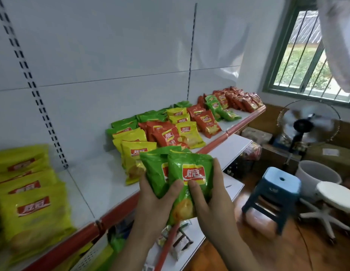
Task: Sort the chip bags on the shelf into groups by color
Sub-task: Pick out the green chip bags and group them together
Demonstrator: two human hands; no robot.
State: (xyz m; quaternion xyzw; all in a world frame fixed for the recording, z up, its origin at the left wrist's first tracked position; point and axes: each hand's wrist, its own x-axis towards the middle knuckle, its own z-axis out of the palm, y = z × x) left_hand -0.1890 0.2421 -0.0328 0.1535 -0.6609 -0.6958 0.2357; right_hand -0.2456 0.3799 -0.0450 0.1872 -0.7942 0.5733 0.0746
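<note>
Both hands hold two green chip bags together in front of the shelf's red edge. My left hand grips the left bag from below with the thumb on its front. My right hand grips the right bag, thumb on the front and fingers round its right side. A group of yellow bags lies at the left of the white shelf. A mixed row of yellow bags, red bags and green bags runs along the shelf to the right, ending in more red bags.
A lower shelf with other packets sits beneath. On the wooden floor to the right stand a blue plastic stool, a white swivel stool, a white bucket and a running fan. A barred window is behind.
</note>
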